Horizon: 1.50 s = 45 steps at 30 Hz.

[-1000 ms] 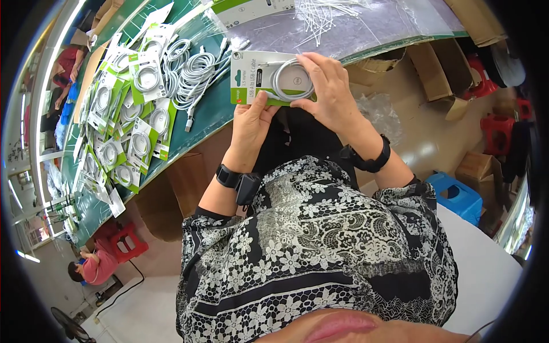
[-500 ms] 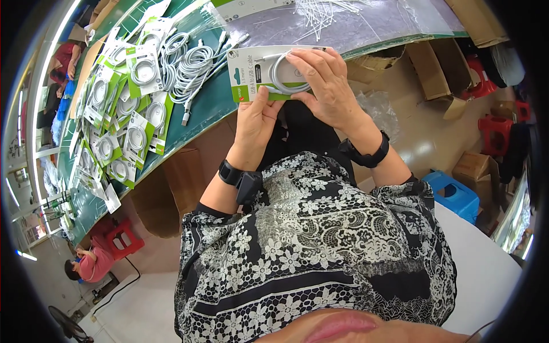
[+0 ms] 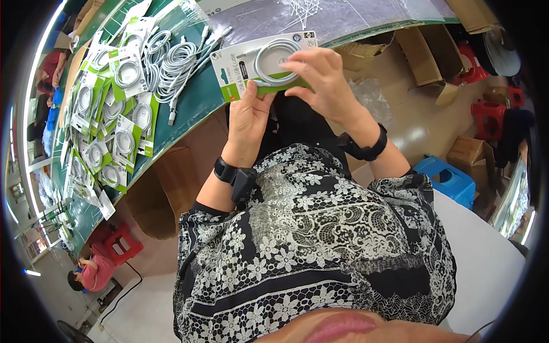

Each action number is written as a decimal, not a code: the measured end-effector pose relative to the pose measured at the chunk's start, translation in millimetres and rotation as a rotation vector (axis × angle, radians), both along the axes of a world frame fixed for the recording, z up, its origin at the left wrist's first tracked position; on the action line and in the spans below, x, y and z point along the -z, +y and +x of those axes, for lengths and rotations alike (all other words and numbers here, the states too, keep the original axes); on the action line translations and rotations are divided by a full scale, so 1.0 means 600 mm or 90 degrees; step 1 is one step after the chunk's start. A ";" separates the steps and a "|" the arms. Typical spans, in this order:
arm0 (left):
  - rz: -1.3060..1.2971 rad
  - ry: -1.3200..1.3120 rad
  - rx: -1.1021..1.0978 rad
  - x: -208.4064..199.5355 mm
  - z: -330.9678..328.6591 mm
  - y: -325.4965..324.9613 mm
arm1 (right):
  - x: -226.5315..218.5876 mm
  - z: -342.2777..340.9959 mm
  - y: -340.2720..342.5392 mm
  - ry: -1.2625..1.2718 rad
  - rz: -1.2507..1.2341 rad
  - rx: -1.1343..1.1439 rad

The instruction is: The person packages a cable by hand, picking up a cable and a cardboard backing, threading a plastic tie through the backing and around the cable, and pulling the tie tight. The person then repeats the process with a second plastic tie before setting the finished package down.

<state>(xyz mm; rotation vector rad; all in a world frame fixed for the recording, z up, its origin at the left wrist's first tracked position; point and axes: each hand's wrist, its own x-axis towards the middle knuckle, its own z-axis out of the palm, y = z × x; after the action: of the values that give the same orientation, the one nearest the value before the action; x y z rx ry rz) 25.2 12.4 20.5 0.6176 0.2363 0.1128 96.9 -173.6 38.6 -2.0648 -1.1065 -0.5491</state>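
Note:
I hold a flat white and green cable package (image 3: 251,64) with a coiled white cable on its front, just off the edge of the green table (image 3: 189,108). My left hand (image 3: 247,120) grips its lower left edge from below. My right hand (image 3: 323,83) lies over its right side, fingers on the coil. Both wrists wear black bands.
Loose coils of white cable (image 3: 171,60) lie on the table to the left. Past them is a spread of several packed green and white cable packs (image 3: 108,120). Cardboard boxes (image 3: 423,46), red stools (image 3: 486,114) and a blue stool (image 3: 449,180) stand on the floor. Another person (image 3: 94,271) sits at lower left.
The package has stayed in both hands and now sits a little higher and more level in view. My right fingers have shifted across the coil.

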 end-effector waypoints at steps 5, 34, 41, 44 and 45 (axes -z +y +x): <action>0.014 -0.018 0.063 -0.020 -0.006 -0.009 | -0.007 -0.017 0.016 -0.005 -0.016 0.038; -0.006 -0.014 0.018 -0.022 0.001 -0.026 | -0.009 -0.006 0.013 -0.052 0.056 0.015; 0.004 -0.008 0.042 -0.027 -0.009 -0.023 | -0.009 -0.002 0.016 -0.060 0.043 -0.032; 0.036 0.000 0.046 -0.029 -0.007 -0.023 | -0.010 -0.003 0.009 -0.080 0.032 -0.038; 0.036 -0.002 0.049 -0.029 -0.009 -0.023 | -0.012 -0.006 0.005 -0.092 0.026 -0.035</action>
<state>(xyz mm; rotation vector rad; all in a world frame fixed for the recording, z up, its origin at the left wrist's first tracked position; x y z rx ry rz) 19.7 -1.2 38.1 0.6824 0.2067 0.0460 93.1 -170.4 45.7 -1.9789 -1.2216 -0.6973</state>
